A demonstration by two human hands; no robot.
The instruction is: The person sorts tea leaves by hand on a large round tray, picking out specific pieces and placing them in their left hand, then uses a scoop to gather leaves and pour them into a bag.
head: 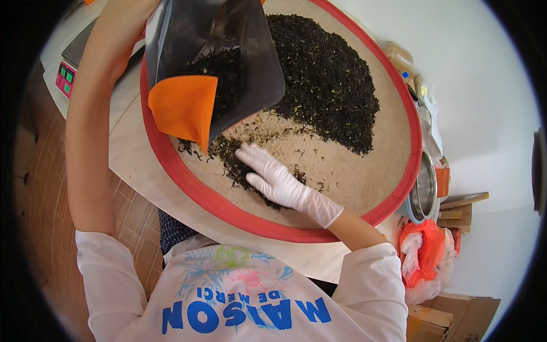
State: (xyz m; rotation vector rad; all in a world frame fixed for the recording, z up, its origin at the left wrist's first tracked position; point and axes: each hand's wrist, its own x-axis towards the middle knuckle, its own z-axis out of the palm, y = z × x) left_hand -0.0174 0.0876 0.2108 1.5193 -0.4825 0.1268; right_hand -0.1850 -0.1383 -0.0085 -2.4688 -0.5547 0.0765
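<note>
A dark grey foil-like bag (pixel 256 64) hangs over a round tray with a red cloth rim (pixel 213 218). An orange flap (pixel 183 107) is folded at the bag's lower left. Dark dried leaves, apparently tea (pixel 222 72), show inside the bag or through it. My right hand (pixel 273 179), in a white glove, lies palm down on a small heap of the leaves, thumb apart, gripping nothing. Farther back on the tray rests a larger leaf pile (pixel 320 81). My left forearm reaches up beside the bag; the left hand is beyond the top edge.
A digital scale (pixel 66 79) stands left of the tray on the pale table (pixel 141 171). Along the right wall are a metal bowl (pixel 425 188), red and clear plastic bags (pixel 423 252), a wrapped brown package (pixel 399 60) and cardboard boxes (pixel 461 312).
</note>
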